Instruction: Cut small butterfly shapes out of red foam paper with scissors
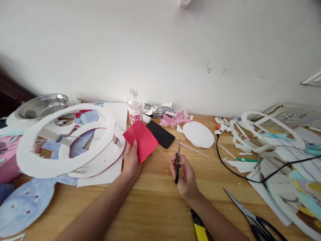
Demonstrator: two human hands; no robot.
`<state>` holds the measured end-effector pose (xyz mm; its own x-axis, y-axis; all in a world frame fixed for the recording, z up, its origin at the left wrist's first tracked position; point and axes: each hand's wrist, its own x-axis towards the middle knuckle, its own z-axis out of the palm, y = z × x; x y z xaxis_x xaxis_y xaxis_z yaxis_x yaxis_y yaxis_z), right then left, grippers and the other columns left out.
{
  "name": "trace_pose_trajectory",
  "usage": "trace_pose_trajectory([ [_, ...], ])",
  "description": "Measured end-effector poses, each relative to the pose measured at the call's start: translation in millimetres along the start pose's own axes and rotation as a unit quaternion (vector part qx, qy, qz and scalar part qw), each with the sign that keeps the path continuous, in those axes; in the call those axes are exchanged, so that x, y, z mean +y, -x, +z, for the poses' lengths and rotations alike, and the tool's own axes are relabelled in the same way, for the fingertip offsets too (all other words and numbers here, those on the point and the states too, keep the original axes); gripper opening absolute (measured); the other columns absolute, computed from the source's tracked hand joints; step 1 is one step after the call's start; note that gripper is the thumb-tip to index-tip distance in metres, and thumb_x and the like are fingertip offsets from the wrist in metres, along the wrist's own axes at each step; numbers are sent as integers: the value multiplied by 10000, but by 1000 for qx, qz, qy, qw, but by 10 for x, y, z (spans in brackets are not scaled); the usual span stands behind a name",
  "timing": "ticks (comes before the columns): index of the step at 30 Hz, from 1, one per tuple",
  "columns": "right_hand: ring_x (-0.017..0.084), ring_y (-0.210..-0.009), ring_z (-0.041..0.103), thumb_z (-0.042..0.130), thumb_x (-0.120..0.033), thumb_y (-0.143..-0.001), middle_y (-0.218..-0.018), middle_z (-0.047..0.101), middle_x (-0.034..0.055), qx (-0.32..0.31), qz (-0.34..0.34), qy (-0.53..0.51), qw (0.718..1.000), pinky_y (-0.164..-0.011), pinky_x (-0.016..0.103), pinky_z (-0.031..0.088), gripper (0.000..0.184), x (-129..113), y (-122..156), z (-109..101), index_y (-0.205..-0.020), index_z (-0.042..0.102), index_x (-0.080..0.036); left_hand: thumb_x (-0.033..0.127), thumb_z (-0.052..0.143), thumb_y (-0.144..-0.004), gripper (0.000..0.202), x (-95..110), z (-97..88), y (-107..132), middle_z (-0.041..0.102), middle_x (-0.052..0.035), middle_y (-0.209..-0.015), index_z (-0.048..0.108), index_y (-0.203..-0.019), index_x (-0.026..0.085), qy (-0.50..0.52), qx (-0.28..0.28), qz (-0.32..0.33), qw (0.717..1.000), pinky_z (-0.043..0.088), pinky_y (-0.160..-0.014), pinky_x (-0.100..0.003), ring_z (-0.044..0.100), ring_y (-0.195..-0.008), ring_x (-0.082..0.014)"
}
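Note:
My left hand (132, 161) pinches the near corner of a red square sheet (140, 139), holding it tilted above the wooden table (155, 201). A little to the right, my right hand (185, 177) grips a pair of black-handled scissors (177, 160). Their blades point up and away and look closed. The scissors are a short gap from the red sheet and do not touch it. A black phone (161, 134) lies flat just behind the sheet.
Large white foam rings (62, 147) and a steel bowl (41, 105) fill the left. A plastic bottle (134, 106), pink scraps (174, 119) and a white oval (198, 134) sit by the wall. Second scissors (253, 217), a black cable (240, 174) and foam cutouts crowd the right.

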<state>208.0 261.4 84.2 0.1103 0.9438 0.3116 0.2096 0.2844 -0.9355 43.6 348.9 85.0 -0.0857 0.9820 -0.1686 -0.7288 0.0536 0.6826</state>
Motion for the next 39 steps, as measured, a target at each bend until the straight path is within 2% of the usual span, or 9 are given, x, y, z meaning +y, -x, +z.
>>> trace_pose_trajectory([
  [3, 123, -626, 545, 656, -393, -872, -872, 641, 27, 14, 61, 8, 998, -559, 249, 441, 237, 83, -71, 35, -1009, 567, -222, 412, 660, -884, 409, -57, 45, -19, 624, -46, -1330, 561, -1266, 308, 0, -8, 43, 999, 543, -977, -349, 655, -1104, -200],
  [7, 168, -784, 639, 735, -382, -803, -947, 689, 55, 37, 89, -56, 994, -649, 260, 504, 284, 121, -228, 89, -989, 613, -204, 363, 723, -841, 514, -107, -26, 62, 610, -71, -1357, 523, -1310, 296, -71, -118, 40, 990, 489, -1038, -368, 584, -1238, -229],
  [10, 156, -746, 633, 748, -373, -790, -810, 670, 21, 76, 81, -85, 990, -670, 260, 520, 246, 122, -290, 66, -901, 612, -200, 357, 753, -810, 454, -103, -103, 108, 668, -112, -1269, 606, -1211, 206, -174, -167, 10, 970, 495, -1012, -392, 629, -1160, -262],
  [13, 133, -684, 604, 739, -370, -798, -778, 655, 7, 114, 69, -65, 989, -639, 246, 517, 224, 125, -310, 27, -863, 603, -204, 400, 737, -813, 281, -41, -114, 132, 757, -112, -1008, 724, -953, 157, -269, -234, -30, 934, 546, -879, -347, 695, -953, -256],
  [17, 150, -714, 617, 732, -389, -800, -813, 670, 24, 93, 58, -47, 993, -660, 262, 528, 235, 127, -304, 9, -890, 612, -209, 462, 700, -824, 326, 43, -67, 173, 754, -94, -761, 747, -686, 170, -346, -297, -87, 886, 550, -758, -296, 692, -761, -231],
  [20, 159, -739, 633, 713, -402, -821, -856, 682, 39, 69, 59, -42, 995, -675, 269, 530, 244, 113, -288, -19, -935, 612, -210, 499, 634, -867, 395, 25, -36, 189, 736, -85, -697, 747, -657, 184, -344, -261, -77, 899, 537, -747, -279, 678, -705, -216],
  [26, 147, -647, 596, 581, -435, -905, -765, 622, 11, -15, 10, 52, 998, -600, 245, 472, 241, 32, -302, -212, -984, 555, -208, 576, 594, -863, 438, -166, 202, 35, 681, -55, -606, 738, -781, 170, -210, -142, -19, 967, 485, -550, -270, 613, -554, -190],
  [33, 178, -658, 617, 598, -331, -855, -752, 659, 6, -62, -9, 307, 950, -601, 253, 414, 142, 6, -309, -261, -946, 557, -231, 444, 690, -837, 303, -292, 205, -115, 677, -27, -650, 686, -699, 174, -189, -120, 45, 974, 514, -685, -274, 625, -641, -173],
  [39, 211, -741, 666, 589, -323, -845, -837, 702, 33, -62, -9, 354, 933, -644, 276, 438, 176, 60, -332, -236, -991, 553, -233, 364, 794, -743, 221, -288, 180, -123, 718, -36, -749, 720, -793, 161, -134, -104, 1, 985, 552, -781, -328, 656, -726, -190],
])
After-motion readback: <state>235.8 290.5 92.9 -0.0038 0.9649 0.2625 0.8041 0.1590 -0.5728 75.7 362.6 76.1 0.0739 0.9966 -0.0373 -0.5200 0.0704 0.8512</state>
